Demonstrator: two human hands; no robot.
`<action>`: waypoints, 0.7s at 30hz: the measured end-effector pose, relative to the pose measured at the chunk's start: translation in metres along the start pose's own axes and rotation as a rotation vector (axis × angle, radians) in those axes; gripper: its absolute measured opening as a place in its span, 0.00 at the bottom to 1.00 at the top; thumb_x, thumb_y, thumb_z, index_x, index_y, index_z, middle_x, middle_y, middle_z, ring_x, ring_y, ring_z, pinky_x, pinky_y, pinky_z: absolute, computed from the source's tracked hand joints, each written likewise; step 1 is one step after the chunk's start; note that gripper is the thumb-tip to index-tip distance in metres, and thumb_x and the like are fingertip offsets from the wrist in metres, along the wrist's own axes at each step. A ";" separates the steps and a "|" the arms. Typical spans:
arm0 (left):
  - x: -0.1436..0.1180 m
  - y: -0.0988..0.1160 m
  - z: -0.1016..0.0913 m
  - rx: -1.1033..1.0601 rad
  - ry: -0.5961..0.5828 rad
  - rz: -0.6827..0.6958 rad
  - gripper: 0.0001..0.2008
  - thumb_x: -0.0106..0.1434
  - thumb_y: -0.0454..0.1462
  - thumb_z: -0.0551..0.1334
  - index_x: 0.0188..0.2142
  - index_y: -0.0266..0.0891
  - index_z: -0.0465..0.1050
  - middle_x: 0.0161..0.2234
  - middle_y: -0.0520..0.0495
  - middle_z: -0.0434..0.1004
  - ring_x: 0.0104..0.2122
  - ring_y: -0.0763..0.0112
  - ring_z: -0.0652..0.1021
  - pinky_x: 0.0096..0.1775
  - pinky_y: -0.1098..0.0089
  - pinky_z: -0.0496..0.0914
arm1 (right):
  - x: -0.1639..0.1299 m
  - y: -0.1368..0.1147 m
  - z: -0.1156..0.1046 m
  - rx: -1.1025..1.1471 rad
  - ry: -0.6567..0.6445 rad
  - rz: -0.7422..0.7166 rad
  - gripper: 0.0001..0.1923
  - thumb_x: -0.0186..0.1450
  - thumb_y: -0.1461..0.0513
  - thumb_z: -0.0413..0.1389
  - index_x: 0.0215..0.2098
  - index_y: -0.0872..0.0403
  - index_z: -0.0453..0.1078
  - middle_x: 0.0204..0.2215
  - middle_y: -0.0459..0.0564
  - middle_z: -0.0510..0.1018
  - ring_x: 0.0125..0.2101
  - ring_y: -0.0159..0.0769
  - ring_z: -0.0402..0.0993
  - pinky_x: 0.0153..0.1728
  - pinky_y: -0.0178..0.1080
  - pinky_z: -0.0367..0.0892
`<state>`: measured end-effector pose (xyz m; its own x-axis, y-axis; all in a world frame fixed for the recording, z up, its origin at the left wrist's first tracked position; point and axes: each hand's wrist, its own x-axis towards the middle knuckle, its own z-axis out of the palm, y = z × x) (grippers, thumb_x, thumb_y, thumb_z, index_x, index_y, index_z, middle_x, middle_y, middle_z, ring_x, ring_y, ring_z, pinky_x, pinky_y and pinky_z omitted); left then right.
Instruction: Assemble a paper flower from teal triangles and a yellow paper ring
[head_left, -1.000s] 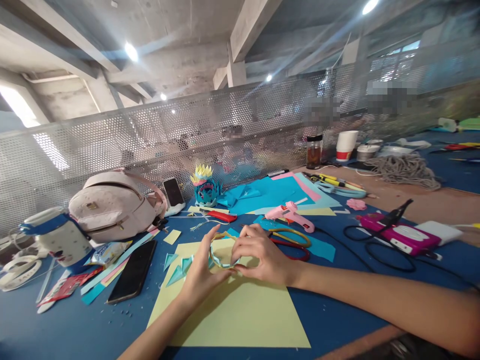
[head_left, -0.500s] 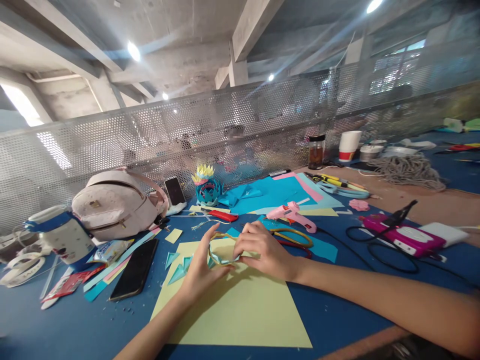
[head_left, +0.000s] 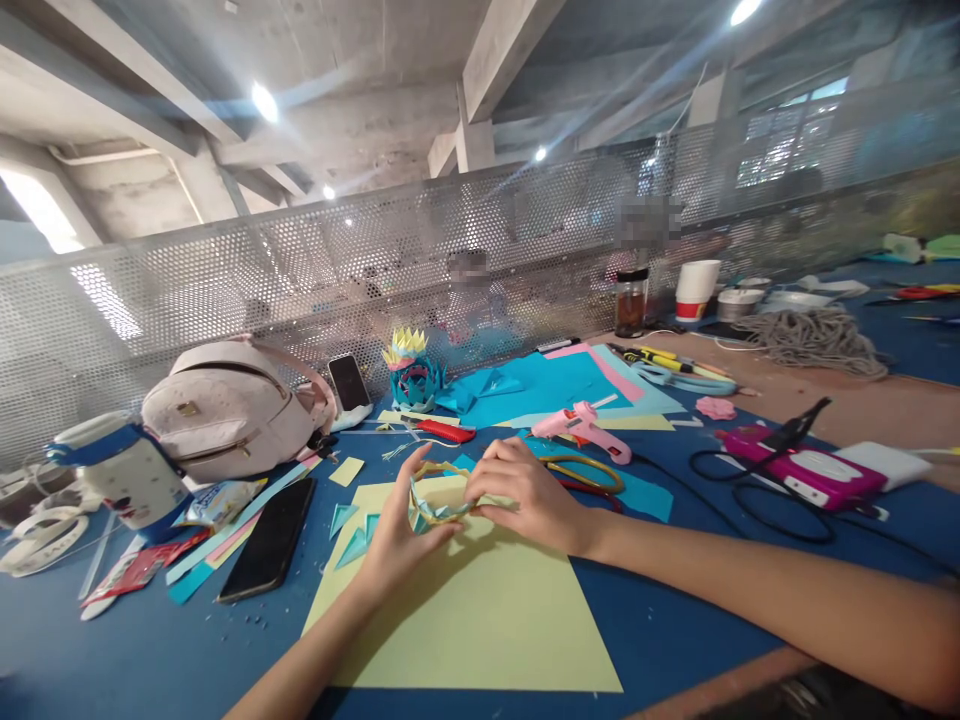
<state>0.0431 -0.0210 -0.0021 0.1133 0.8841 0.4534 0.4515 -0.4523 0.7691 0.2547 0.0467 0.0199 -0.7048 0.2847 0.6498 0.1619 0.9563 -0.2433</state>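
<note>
Between my hands is a small paper ring (head_left: 442, 470), yellow with light blue pieces along its inside. My left hand (head_left: 401, 530) curves around the ring's left side, thumb in front and fingers behind. With fingers bent, my right hand (head_left: 521, 495) pinches the ring's right edge; the fingertips partly hide that edge. Both hands are above a pale yellow paper sheet (head_left: 480, 620). Several folded light blue paper triangles (head_left: 354, 545) lie just left of my left hand. Behind my right hand are yellow-handled scissors (head_left: 585, 472) and a pink glue gun (head_left: 583, 430).
A red utility knife (head_left: 444, 430) and a blue and yellow paper model (head_left: 415, 375) stand farther back, near blue paper sheets (head_left: 555, 385). On the left are a black phone (head_left: 270, 540), a bottle (head_left: 131, 475) and a pink backpack (head_left: 225, 400). A magenta power strip (head_left: 806, 470) lies right.
The ring has shifted very slightly left and tilted so that more of its inside shows. Both hands keep their hold on it.
</note>
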 end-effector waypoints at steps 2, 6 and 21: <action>0.000 0.001 0.000 0.000 -0.012 -0.016 0.40 0.57 0.40 0.68 0.64 0.47 0.49 0.57 0.41 0.66 0.57 0.54 0.68 0.59 0.54 0.60 | 0.000 0.000 0.000 0.005 -0.011 0.010 0.00 0.66 0.63 0.59 0.37 0.52 0.72 0.35 0.45 0.79 0.38 0.37 0.65 0.43 0.42 0.54; -0.001 0.007 0.002 -0.023 -0.039 -0.078 0.39 0.57 0.40 0.67 0.63 0.45 0.51 0.58 0.41 0.65 0.58 0.54 0.68 0.58 0.55 0.61 | 0.001 -0.001 0.002 0.006 -0.028 0.046 0.01 0.67 0.64 0.58 0.36 0.52 0.72 0.33 0.45 0.79 0.37 0.37 0.64 0.40 0.41 0.53; -0.001 0.005 -0.003 -0.145 -0.139 -0.200 0.34 0.62 0.42 0.63 0.64 0.46 0.50 0.57 0.42 0.67 0.54 0.56 0.70 0.57 0.56 0.62 | 0.005 0.000 0.001 0.112 -0.030 0.180 0.03 0.63 0.64 0.62 0.35 0.53 0.73 0.32 0.45 0.79 0.37 0.38 0.67 0.42 0.41 0.56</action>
<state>0.0426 -0.0244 0.0031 0.1589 0.9607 0.2276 0.3474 -0.2702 0.8980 0.2505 0.0475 0.0223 -0.6920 0.4466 0.5672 0.2107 0.8764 -0.4330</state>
